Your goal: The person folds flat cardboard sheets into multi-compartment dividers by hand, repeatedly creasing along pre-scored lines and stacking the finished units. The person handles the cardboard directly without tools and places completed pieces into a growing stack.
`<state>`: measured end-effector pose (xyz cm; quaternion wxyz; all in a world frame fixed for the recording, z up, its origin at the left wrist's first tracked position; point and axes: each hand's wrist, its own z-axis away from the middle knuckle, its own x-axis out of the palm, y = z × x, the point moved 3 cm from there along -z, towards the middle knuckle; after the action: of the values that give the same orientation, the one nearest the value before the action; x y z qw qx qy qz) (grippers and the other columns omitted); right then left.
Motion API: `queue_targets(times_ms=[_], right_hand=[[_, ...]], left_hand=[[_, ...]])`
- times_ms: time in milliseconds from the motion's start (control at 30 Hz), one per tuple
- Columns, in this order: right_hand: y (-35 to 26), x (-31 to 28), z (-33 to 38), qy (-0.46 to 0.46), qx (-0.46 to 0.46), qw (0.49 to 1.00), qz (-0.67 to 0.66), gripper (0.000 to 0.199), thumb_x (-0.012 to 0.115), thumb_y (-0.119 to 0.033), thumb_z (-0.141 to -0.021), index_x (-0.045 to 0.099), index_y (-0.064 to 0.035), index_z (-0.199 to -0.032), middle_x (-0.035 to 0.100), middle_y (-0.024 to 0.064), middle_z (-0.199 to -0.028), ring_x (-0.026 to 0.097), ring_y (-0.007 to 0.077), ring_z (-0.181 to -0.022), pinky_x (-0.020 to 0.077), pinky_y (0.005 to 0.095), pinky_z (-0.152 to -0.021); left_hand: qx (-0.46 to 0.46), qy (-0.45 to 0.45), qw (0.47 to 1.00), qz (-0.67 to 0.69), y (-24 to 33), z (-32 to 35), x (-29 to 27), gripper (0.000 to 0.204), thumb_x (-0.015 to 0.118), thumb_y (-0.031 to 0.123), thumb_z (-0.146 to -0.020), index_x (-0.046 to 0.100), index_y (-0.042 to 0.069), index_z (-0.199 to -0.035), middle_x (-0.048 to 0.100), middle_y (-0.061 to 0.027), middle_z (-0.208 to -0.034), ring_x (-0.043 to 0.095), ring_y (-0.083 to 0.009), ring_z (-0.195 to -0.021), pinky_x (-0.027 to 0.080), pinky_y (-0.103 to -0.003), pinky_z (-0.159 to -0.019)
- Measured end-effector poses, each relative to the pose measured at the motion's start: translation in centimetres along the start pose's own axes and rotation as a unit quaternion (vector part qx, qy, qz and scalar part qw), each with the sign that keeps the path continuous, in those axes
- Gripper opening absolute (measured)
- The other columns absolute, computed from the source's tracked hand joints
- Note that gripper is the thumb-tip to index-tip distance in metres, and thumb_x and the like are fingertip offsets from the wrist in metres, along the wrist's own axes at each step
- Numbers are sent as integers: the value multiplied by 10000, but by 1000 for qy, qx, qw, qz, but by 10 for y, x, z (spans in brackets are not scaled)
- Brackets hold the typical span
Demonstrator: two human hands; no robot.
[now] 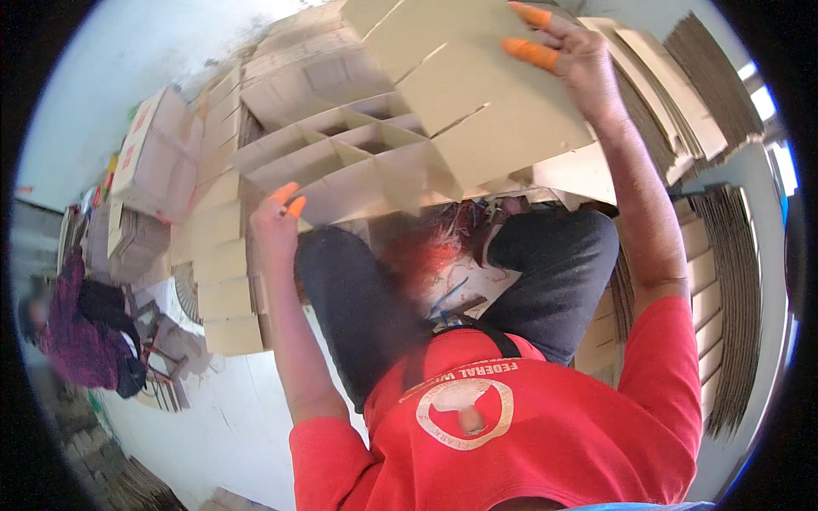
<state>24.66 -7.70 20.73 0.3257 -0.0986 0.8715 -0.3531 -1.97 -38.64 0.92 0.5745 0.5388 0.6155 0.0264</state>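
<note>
Largest in our view is the wearer's bright red short-sleeved shirt (588, 426), with dark full-length trousers (554, 264) on the parted legs beyond it. Ahead of the knees we find a broad, flat tan cardboard sheet with straight slots (511, 111); at its left lies a blurred, pale cardboard divider grid with open cells (366, 175). We cannot tell whether they are joined. A tall brown stack of corrugated cardboard (737, 315) stands at the far right, and a white box with red markings (141, 149) at the left. The right hand (586, 68) reaches over the sheet's upper right, fingers extended over its face; the left hand (274, 223) is at the grid's near-left corner, fingers slightly parted. We cannot tell whether either hand is grasping. Smallest are the orange fingertip covers (532, 54) on both hands.
</note>
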Motion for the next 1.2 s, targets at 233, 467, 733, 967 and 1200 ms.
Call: queue_targets(times_ms=[233, 467, 733, 967, 1200], right_hand=[[-36, 126, -16, -124, -44, 989, -72, 409, 751, -131, -808, 658, -80, -1204, 645, 112, -681, 578, 73, -623, 509, 294, -589], [-45, 199, -35, -138, -132, 982, 7, 366, 744, -150, -774, 683, -52, -1121, 621, 214, -724, 642, 344, -684, 511, 416, -649], [-56, 210, -44, -178, -135, 973, 55, 396, 730, -109, -765, 670, -23, -1147, 657, 271, -889, 671, 375, -839, 539, 426, -784], [-43, 235, -37, -188, -212, 957, 69, 245, 710, -63, -779, 653, 27, -999, 606, 239, -747, 623, 350, -684, 508, 380, -659], [-36, 282, -14, -242, -221, 942, 69, 199, 671, -51, -729, 672, -14, -925, 664, 214, -836, 665, 386, -830, 543, 446, -724]], left_hand=[[39, 44, 996, 65, 5, 0, 9, 191, 729, 6, -764, 735, 33, -953, 722, -140, -898, 677, -210, -781, 520, -309, -691], [48, 55, 997, 39, 5, 0, 9, 167, 735, 35, -763, 733, 27, -930, 717, -159, -884, 685, -251, -769, 523, -328, -698], [29, 44, 998, 28, 7, -1, 6, 171, 729, 45, -765, 736, 21, -934, 717, -164, -877, 690, -258, -770, 528, -334, -714], [48, 47, 997, 24, 3, -5, 10, 176, 728, 31, -761, 737, 23, -937, 719, -158, -875, 689, -253, -765, 527, -330, -708], [40, 47, 998, 29, -1, -8, 13, 163, 752, 38, -732, 738, 50, -894, 707, -153, -863, 677, -290, -765, 524, -368, -691]])
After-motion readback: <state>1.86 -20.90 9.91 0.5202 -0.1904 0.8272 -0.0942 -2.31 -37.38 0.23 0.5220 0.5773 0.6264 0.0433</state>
